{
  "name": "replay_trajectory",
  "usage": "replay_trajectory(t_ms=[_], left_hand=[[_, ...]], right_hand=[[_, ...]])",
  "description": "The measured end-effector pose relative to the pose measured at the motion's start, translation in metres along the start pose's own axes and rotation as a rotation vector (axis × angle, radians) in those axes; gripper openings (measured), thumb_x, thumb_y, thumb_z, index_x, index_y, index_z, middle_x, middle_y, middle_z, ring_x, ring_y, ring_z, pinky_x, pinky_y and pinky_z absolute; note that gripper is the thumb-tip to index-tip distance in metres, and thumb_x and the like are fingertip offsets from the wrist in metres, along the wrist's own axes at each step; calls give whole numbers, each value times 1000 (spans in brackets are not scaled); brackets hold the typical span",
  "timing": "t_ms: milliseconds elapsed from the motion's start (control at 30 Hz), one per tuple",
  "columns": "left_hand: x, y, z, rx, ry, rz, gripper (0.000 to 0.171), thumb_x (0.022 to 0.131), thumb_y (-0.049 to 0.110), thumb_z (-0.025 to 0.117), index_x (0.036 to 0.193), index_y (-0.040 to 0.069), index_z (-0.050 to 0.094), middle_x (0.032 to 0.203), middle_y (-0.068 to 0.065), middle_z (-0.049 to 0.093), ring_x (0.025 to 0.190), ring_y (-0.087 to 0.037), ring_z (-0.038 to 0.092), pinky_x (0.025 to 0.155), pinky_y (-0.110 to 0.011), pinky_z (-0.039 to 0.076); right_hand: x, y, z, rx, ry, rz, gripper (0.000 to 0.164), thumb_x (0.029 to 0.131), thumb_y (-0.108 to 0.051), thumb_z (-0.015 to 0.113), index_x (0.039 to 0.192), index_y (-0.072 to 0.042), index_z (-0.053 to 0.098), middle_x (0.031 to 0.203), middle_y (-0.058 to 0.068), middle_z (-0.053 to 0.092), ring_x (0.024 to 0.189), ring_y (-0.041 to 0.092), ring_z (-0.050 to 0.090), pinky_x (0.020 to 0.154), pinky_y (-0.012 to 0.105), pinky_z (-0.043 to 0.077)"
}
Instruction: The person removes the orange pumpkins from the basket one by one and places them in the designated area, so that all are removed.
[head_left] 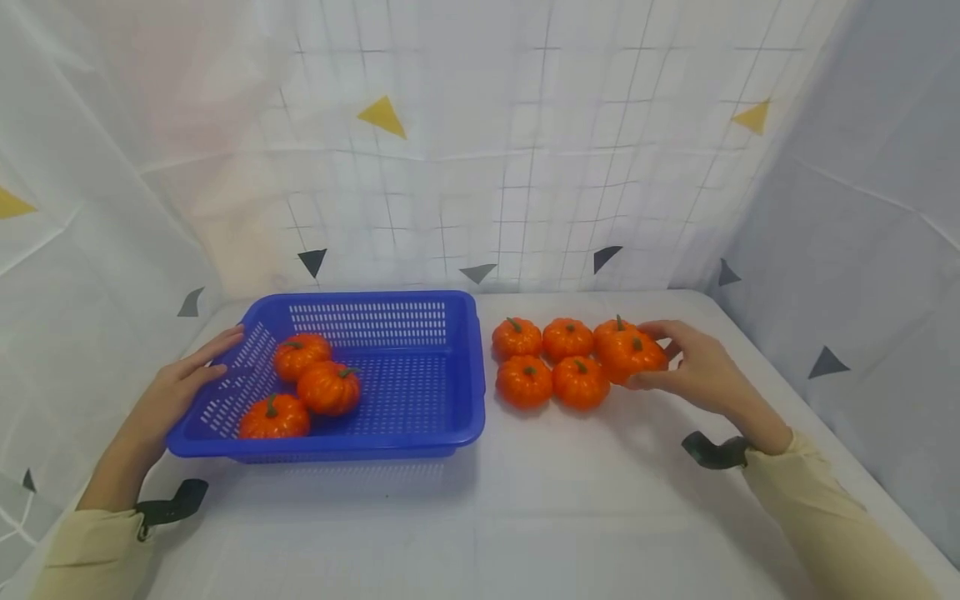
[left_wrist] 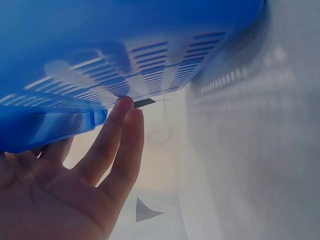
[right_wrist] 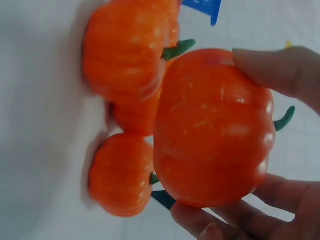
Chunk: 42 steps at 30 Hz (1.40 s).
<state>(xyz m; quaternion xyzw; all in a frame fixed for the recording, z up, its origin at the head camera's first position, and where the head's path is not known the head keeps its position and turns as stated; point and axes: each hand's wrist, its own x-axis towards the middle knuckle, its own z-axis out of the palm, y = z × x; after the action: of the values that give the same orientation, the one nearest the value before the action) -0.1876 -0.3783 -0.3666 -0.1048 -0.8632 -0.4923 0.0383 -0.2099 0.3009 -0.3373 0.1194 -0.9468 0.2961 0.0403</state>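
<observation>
A person's right hand (head_left: 693, 367) holds an orange pumpkin (head_left: 633, 357) above a white table (head_left: 525, 508), thumb on one side and fingers on the other, while the left hand (head_left: 176, 387) rests against the left side of a blue basket (head_left: 322, 447) with its fingers extended, two of them seen from the left wrist reaching along the outside of the slotted wall. The held pumpkin, its green stem clear in the right wrist view, partly covers the back pumpkin (head_left: 617, 326) at the right end of a cluster to the right of the basket. Two more stand beside that one in the back row, and two sit in front, five on the table in all, close together with stems up. Inside the basket, three pumpkins (head_left: 330, 388) are gathered toward the left: one at the back, one in the middle and one by the front wall, the right part of the floor bare. Pale sleeves (head_left: 832, 508) reach to both wrists, each with a dark band (head_left: 716, 452). Behind the table hangs a white sheet (head_left: 457, 183) with grid lines and yellow and dark triangles.
</observation>
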Motion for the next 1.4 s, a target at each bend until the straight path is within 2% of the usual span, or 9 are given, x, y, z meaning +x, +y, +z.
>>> replay_trajectory(t_ms=[233,367,633,900,1167,1400], left_hand=[[-1,-1,1,-2,-5,9,53,113,32,42,164,21,35,172,-1,18,158,-30,5,114,-77,-2],[-1,-1,1,-5,-2,10,52,113,32,43,164,21,35,172,0,18,158,-25,6,115,-75,-3],[0,-1,1,2,0,3,52,113,31,42,164,21,35,172,-2,18,157,-35,4,113,-77,-3],[-4,-3,1,-17,-4,-11,52,114,30,41,165,21,33,173,-5,14,156,-39,3,113,-77,0],[-3,0,1,-12,-5,-18,53,114,32,40,165,22,32,173,-4,14,157,-39,3,113,-77,1],[-1,2,1,3,-3,-15,53,113,34,41,165,22,33,173,-1,16,157,-36,4,114,-77,0]], right_hand=[[4,22,2,-8,-66,-10,71,82,-28,88,140,1,58,127,20,63,99,30,54,69,36,50],[6,31,1,-7,-99,13,71,81,-26,87,139,2,59,127,19,64,100,31,54,71,35,51],[9,41,5,-4,-147,13,68,80,-24,86,137,4,60,126,22,64,99,33,56,72,36,51],[13,48,13,-16,-191,18,72,81,-28,87,138,4,57,129,26,62,97,30,59,72,36,53],[15,53,18,-29,-204,27,72,84,-30,86,139,3,54,130,23,62,104,34,60,81,45,57],[14,53,17,-21,-218,62,77,84,-36,87,141,2,52,130,22,62,106,36,60,82,48,58]])
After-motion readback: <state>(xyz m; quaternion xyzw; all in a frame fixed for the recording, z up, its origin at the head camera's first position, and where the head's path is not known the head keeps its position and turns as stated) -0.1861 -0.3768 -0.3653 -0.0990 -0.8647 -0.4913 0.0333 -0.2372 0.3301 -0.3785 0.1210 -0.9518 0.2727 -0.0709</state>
